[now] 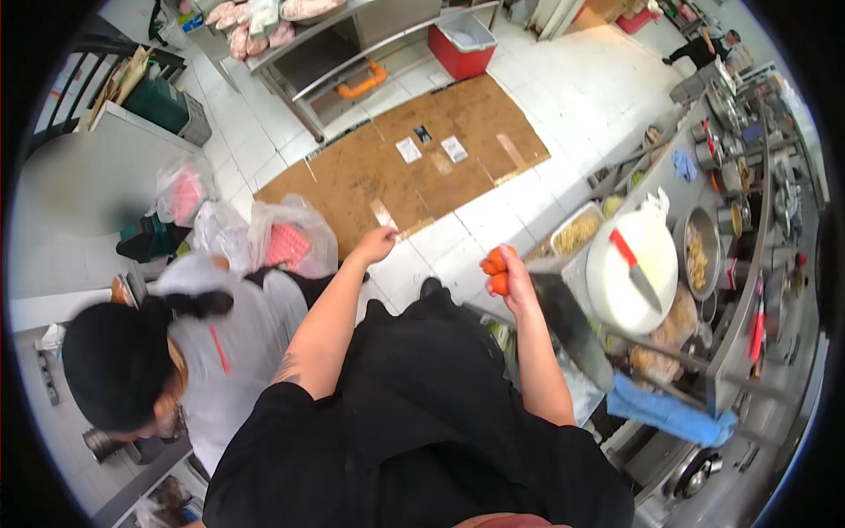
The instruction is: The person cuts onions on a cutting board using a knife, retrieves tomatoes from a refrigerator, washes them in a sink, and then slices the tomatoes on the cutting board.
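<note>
My right hand (518,283) is closed around a few orange-red tomatoes (500,283), which bulge out past the fingers toward the left. They are held in the air to the left of the counter. My left hand (377,245) is stretched forward over the floor, its fingertips drawn together. Whether anything small is between those fingertips cannot be made out. On the counter nearest my right hand lies a round white cutting board (607,286), with a red-handled knife (635,268) on top.
A co-worker in a grey shirt (231,339) bends close at my left, near plastic bags (295,233). Flattened cardboard (422,158) covers the floor ahead. Beyond it stand a metal table (299,62) and a red cooler (462,57). A metal pan (697,255) is beyond the board.
</note>
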Motion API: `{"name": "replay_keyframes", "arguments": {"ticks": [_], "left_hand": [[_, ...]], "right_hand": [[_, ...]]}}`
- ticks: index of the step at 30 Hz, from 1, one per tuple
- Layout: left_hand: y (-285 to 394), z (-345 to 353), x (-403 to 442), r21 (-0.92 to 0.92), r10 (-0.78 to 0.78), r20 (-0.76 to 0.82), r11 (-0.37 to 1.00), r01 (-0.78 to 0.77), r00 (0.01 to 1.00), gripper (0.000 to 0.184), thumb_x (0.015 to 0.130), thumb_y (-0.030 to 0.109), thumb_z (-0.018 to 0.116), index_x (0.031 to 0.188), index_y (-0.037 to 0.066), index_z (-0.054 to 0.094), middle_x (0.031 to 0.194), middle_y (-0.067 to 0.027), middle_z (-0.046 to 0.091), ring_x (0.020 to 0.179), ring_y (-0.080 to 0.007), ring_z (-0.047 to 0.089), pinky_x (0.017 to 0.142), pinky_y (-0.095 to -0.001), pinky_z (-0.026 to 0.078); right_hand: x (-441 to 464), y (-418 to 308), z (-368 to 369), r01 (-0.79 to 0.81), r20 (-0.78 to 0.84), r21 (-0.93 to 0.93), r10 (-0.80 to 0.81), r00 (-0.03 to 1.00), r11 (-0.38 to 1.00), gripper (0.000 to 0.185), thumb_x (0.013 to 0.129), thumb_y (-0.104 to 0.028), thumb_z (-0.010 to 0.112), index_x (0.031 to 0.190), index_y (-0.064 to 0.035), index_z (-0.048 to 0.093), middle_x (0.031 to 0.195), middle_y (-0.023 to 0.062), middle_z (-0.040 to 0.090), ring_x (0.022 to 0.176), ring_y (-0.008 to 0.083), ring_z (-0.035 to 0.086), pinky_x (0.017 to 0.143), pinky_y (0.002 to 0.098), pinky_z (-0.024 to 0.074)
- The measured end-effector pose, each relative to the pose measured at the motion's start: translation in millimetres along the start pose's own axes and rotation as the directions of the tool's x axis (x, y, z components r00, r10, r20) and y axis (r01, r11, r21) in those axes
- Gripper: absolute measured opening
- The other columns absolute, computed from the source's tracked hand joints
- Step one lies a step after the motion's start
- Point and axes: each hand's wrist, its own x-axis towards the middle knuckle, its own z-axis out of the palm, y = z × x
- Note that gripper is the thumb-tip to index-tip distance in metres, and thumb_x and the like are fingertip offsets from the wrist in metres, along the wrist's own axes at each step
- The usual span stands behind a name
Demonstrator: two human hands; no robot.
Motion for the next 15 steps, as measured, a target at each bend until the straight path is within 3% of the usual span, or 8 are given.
{"name": "replay_keyframes", "arguments": {"ticks": [3, 5, 6, 8, 10, 11, 12, 15], "left_hand": [[-36, -32, 3, 0.02, -0.213, -0.037, 0.977, 0.214, 0.976, 0.04, 0.097, 0.035, 0.067, 0.125, 0.007, 0.073, 0.122, -0.0167, 0.075, 0.114, -0.0307, 0.071, 0.097, -0.0402, 0.055], [-83, -39, 7, 0.003, -0.289, -0.059, 0.957, 0.29, 0.956, 0.037, 0.096, 0.033, 0.065, 0.121, 0.008, 0.076, 0.118, -0.0197, 0.075, 0.111, -0.036, 0.072, 0.097, -0.0432, 0.055], [-99, -44, 6, -0.034, -0.34, -0.07, 0.941, 0.338, 0.938, 0.038, 0.095, 0.034, 0.067, 0.119, 0.007, 0.077, 0.118, -0.0205, 0.075, 0.11, -0.0369, 0.072, 0.097, -0.0436, 0.055], [-124, -54, 11, -0.141, -0.472, 0.046, 0.87, 0.473, 0.881, 0.037, 0.091, 0.027, 0.067, 0.119, 0.005, 0.077, 0.117, -0.0206, 0.076, 0.108, -0.0366, 0.072, 0.095, -0.044, 0.055], [-203, -27, 18, -0.166, -0.514, -0.068, 0.851, 0.498, 0.855, 0.035, 0.087, 0.021, 0.065, 0.114, 0.002, 0.077, 0.112, -0.0204, 0.077, 0.102, -0.0365, 0.074, 0.09, -0.0451, 0.056], [-182, -40, 15, -0.051, -0.551, 0.022, 0.833, 0.551, 0.834, 0.034, 0.087, 0.02, 0.063, 0.111, 0.002, 0.078, 0.112, -0.021, 0.077, 0.101, -0.0376, 0.074, 0.088, -0.0463, 0.056], [-164, -58, 18, 0.07, -0.588, 0.105, 0.809, 0.583, 0.802, 0.033, 0.087, 0.02, 0.061, 0.109, 0.001, 0.078, 0.112, -0.0215, 0.077, 0.1, -0.0388, 0.074, 0.087, -0.0474, 0.056], [-302, -25, 70, 0.31, -0.298, 0.781, 0.948, 0.073, 0.55, 0.034, 0.089, 0.025, 0.058, 0.102, 0.002, 0.079, 0.114, -0.024, 0.075, 0.1, -0.0421, 0.073, 0.085, -0.0498, 0.056]], "right_hand": [[73, -68, 39, 0.034, 0.099, -0.276, -0.006, 0.995, 0.961, 0.053, 0.096, -0.054, 0.068, 0.119, -0.007, 0.066, 0.09, 0.0088, 0.07, 0.05, 0.0172, 0.061, 0.042, 0.0296, 0.044], [125, -102, 51, 0.115, 0.101, -0.758, -0.058, 0.993, 0.642, 0.053, 0.094, -0.057, 0.07, 0.108, -0.0065, 0.072, 0.083, 0.0065, 0.07, 0.05, 0.0163, 0.062, 0.045, 0.03, 0.0462], [158, -104, 41, 0.152, 0.107, -0.826, -0.113, 0.988, 0.542, 0.055, 0.09, -0.061, 0.071, 0.097, -0.0071, 0.076, 0.075, 0.0045, 0.07, 0.05, 0.0145, 0.061, 0.046, 0.0307, 0.0477], [211, -112, 9, -0.029, -0.001, -0.864, 0.055, 0.998, 0.503, 0.056, 0.088, -0.063, 0.072, 0.099, -0.0081, 0.076, 0.075, 0.0048, 0.07, 0.05, 0.0147, 0.061, 0.048, 0.0312, 0.048], [264, -83, -60, -0.093, -0.069, -0.821, 0.063, 0.996, 0.563, 0.054, 0.086, -0.063, 0.074, 0.095, -0.0094, 0.074, 0.074, 0.0051, 0.069, 0.048, 0.0165, 0.06, 0.046, 0.0319, 0.0469], [264, -84, -83, -0.28, -0.183, -0.747, 0.218, 0.959, 0.604, 0.052, 0.087, -0.062, 0.073, 0.089, -0.0102, 0.072, 0.073, 0.005, 0.068, 0.054, 0.0157, 0.061, 0.052, 0.0346, 0.0477], [259, -71, -106, -0.259, -0.19, -0.633, 0.178, 0.965, 0.729, 0.052, 0.088, -0.063, 0.071, 0.082, -0.0115, 0.067, 0.07, 0.0045, 0.063, 0.054, 0.016, 0.058, 0.051, 0.0359, 0.0448], [226, -63, -160, -0.598, -0.451, -0.456, 0.408, 0.794, 0.659, 0.049, 0.091, -0.063, 0.067, 0.08, -0.0154, 0.065, 0.064, 0.0036, 0.057, 0.04, 0.019, 0.046, 0.039, 0.035, 0.0338]]}}
